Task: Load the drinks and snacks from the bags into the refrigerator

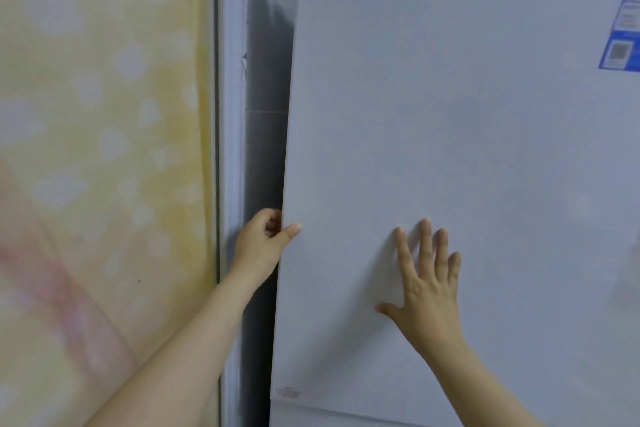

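upright refrigerator door (450, 114), hands (259, 243) on it

A pale yellow curtain (100, 149) with white cloud-like blotches and a faint pink band low down hangs along the left. Just right of it runs a white vertical frame (230, 149) with a dark seam. Beyond that, a shadowed grey wall (266, 114) recedes. The light is soft and even.

A yellow curtain (100, 149) with pale blotches hangs left; a grey tiled wall (266, 135) shows beside it.
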Tool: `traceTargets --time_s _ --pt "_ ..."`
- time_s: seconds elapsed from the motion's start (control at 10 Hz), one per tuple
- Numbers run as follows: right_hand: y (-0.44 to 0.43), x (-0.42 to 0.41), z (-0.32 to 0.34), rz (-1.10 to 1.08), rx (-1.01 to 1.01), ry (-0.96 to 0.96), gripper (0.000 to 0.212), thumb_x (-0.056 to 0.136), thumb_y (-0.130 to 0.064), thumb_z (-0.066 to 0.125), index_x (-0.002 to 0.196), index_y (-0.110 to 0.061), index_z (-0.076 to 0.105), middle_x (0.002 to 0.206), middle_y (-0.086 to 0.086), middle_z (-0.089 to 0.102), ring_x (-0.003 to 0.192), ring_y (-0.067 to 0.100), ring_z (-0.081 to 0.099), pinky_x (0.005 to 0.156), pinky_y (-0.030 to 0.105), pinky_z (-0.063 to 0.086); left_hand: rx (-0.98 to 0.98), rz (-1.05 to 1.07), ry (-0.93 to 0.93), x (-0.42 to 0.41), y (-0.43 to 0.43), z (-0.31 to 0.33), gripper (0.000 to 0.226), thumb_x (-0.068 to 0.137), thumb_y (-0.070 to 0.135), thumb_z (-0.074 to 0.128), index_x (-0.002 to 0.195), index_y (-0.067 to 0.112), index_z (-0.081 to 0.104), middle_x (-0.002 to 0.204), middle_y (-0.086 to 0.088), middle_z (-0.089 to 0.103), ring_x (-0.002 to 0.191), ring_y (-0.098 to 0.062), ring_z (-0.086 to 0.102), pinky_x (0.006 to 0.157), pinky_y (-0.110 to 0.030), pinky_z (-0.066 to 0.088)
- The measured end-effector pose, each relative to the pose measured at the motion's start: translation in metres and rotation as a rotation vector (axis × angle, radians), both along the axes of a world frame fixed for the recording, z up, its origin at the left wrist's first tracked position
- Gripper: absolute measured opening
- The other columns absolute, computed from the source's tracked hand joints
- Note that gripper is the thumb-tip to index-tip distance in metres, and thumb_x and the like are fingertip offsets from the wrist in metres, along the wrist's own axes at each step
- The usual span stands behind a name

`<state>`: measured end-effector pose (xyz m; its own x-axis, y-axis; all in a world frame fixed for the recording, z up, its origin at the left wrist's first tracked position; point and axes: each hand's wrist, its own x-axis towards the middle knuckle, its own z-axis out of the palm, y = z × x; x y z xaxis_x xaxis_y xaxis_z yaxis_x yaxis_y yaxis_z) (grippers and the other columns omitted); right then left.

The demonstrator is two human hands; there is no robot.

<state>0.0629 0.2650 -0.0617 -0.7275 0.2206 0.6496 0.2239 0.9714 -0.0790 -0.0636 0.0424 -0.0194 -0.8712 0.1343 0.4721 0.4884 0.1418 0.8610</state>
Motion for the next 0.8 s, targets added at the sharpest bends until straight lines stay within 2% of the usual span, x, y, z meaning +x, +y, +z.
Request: traceTargets --time_s 0.3,0.4,0.5,0.6,0.7,0.8 --pt "0.006 -0.020 -0.007 -0.054 0.027 0.027 0.143 0.039 -0.043 0.095 0.154 -0.021 0.012 0.161 0.014 -0.007 0.147 0.040 -0.004 0.114 0.056 0.002 0.024 -0.031 -0.015 -0.028 0.011 -0.004 0.016 0.083 0.028 0.071 0.087 0.031 0.057 0.095 0.006 0.067 0.089 -0.015 0.064 0.080 -0.029 0.053" --pt "0.006 -0.021 -0.009 -0.066 0.062 0.045 0.140 0.040 -0.043 0.094 0.154 -0.021 0.015 0.161 0.014 -0.005 0.147 0.039 -0.003 0.115 0.057 0.002 0.022 -0.007 -0.012 -0.030 0.012 -0.007 0.017 0.083 0.030 0.071 0.093 0.024 0.059 0.095 0.006 0.067 0.088 -0.013 0.064 0.077 -0.027 0.052" --pt "0.005 -0.019 -0.008 -0.074 0.060 0.025 0.138 0.043 -0.042 0.094 0.154 -0.022 0.014 0.161 0.014 -0.002 0.147 0.040 -0.001 0.115 0.057 0.005 0.006 0.033 -0.013 -0.024 0.014 -0.003 0.020 0.084 0.030 0.071 0.096 0.020 0.058 0.089 0.009 0.064 0.082 -0.010 0.061 0.067 -0.018 0.046" --pt "0.001 -0.011 -0.003 -0.060 0.023 -0.031 0.135 0.050 -0.042 0.091 0.154 -0.026 0.008 0.162 0.010 -0.006 0.148 0.036 -0.002 0.116 0.055 0.012 -0.051 0.122 -0.013 -0.015 0.012 0.001 0.022 0.083 0.029 0.071 0.095 0.017 0.057 0.082 0.010 0.058 0.075 -0.010 0.055 0.061 -0.016 0.040" --pt "-0.003 0.008 0.012 0.070 -0.077 -0.048 0.111 0.072 -0.045 0.079 0.153 -0.029 0.006 0.160 -0.001 -0.017 0.149 0.024 -0.008 0.117 0.040 0.021 -0.145 0.170 -0.039 -0.004 0.007 0.004 0.036 0.082 0.026 0.073 0.112 0.011 0.058 0.099 0.001 0.061 0.086 -0.015 0.057 0.072 -0.022 0.043" --pt "0.000 0.041 0.033 0.219 -0.445 0.000 0.077 0.082 -0.042 0.072 0.147 -0.029 0.033 0.155 -0.010 0.027 0.141 0.013 0.031 0.109 0.026 0.033 -0.182 0.180 0.070 0.013 0.005 0.005 0.044 0.080 0.029 0.075 0.117 0.014 0.057 0.111 0.001 0.058 0.093 -0.013 0.057 0.078 -0.022 0.044"
